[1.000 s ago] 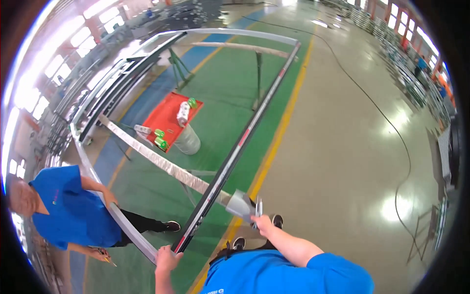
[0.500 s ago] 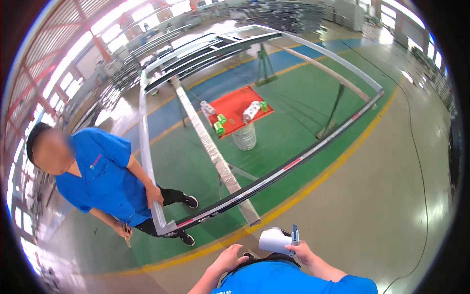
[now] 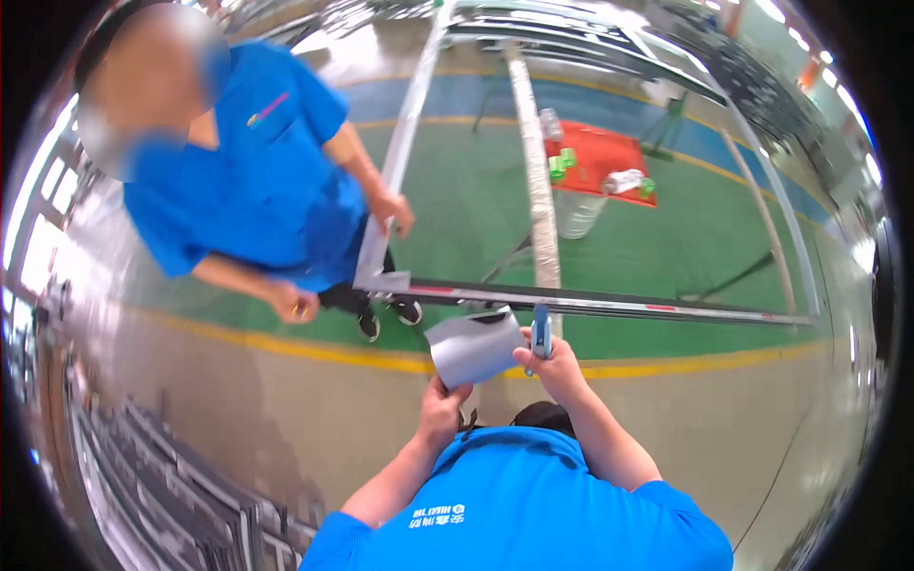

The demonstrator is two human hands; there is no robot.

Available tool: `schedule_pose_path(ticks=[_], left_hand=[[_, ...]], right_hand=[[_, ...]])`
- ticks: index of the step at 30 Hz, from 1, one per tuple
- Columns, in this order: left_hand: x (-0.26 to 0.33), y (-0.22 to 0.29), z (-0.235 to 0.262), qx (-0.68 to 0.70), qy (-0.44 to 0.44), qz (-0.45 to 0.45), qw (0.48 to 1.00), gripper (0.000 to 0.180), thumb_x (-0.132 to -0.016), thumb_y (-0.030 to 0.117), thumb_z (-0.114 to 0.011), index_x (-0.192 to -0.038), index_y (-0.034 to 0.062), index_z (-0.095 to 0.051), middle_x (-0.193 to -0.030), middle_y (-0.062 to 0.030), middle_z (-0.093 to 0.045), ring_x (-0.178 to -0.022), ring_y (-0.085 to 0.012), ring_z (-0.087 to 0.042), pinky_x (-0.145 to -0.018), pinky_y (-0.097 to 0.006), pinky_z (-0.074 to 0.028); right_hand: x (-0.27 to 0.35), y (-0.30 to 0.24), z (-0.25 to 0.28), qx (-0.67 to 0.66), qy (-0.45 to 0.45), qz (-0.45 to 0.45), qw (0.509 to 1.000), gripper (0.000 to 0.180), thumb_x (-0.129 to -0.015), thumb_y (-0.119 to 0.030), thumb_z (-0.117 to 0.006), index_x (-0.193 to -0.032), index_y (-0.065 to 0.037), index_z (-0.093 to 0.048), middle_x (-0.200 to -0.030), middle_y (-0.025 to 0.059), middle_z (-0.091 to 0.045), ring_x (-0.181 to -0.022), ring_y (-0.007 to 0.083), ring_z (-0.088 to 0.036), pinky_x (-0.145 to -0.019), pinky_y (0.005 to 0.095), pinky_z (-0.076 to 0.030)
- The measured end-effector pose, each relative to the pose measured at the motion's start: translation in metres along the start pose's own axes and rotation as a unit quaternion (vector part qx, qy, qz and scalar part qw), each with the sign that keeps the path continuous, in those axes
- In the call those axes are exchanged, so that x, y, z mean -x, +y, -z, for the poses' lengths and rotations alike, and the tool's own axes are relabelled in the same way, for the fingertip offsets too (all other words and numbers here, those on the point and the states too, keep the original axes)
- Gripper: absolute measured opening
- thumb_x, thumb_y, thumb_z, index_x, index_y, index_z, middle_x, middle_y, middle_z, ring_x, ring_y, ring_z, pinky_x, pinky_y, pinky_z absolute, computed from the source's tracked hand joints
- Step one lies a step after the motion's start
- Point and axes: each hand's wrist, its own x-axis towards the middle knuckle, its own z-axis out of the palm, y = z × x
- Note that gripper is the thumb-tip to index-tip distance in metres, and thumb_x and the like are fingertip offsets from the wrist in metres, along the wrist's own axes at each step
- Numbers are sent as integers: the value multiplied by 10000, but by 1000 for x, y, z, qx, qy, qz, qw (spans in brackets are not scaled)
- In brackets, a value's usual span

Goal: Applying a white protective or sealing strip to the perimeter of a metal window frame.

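A curved silver-white sheet (image 3: pixel 476 352), roll-like with a dark upper edge, is held in front of my chest. My left hand (image 3: pixel 442 409) grips its lower left edge, the thumb and fingers closed. Near the sheet's right edge, my right hand (image 3: pixel 550 365) is closed around a slim blue-grey tool (image 3: pixel 541 333) that looks like a utility knife, held upright. The right fingers also meet the sheet's edge. Just beyond both hands runs the near bar of a large metal frame (image 3: pixel 609 306); a foil-wrapped beam (image 3: pixel 539 190) crosses the frame.
A co-worker in a blue shirt (image 3: pixel 257 181) stands at left, one hand (image 3: pixel 390 211) by the frame's corner. Inside the frame, a red board (image 3: pixel 600 157) on a pale bucket (image 3: pixel 579 217) carries green-and-white rolls. Metal profiles (image 3: pixel 162 485) are stacked at lower left.
My view has turned left and the co-worker appears nearer. My left hand, empty before, has taken hold of the sheet. The sheet and tool are raised away from my waist.
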Motion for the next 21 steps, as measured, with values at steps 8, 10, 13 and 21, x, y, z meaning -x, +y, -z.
schedule_pose_path(ticks=[8, 10, 13, 21], left_hand=[[-1, 8, -34, 56, 163, -92, 981, 372, -959, -20, -545, -1326, 0, -488, -1273, -103, -577, -1211, -204, -530, -1077, -365, -403], [-5, 1, -48, 35, 196, -118, 973, 355, -966, 1, -550, -1316, -4, -492, -1270, -106, -581, -1187, -213, -556, -1069, -373, -424], [-14, -4, -73, 36, 228, -140, 963, 322, -970, 23, -560, -1286, -5, -504, -1255, -101, -584, -1155, -204, -571, -1045, -377, -449], [-6, -15, -128, 73, 359, -137, 920, 323, -968, 62, -594, -1275, -6, -515, -1199, -78, -603, -1092, -162, -584, -990, -330, -476]], right_hand=[[-70, 3, -9, -110, -200, -39, 973, 521, -877, -202, -748, -1314, 7, -559, -1088, 42, -669, -942, 126, -626, -811, 296, -505], [-82, -4, -6, -118, -241, -40, 962, 524, -876, -206, -748, -1315, 9, -558, -1090, 41, -670, -941, 125, -625, -816, 298, -504], [-104, -8, 8, -138, -286, -42, 947, 524, -877, -206, -745, -1315, 10, -559, -1092, 36, -672, -932, 123, -623, -826, 299, -499], [-119, -5, 26, -140, -360, -71, 920, 456, -891, -148, -713, -1284, 31, -564, -1036, 50, -678, -883, 137, -624, -772, 311, -500]])
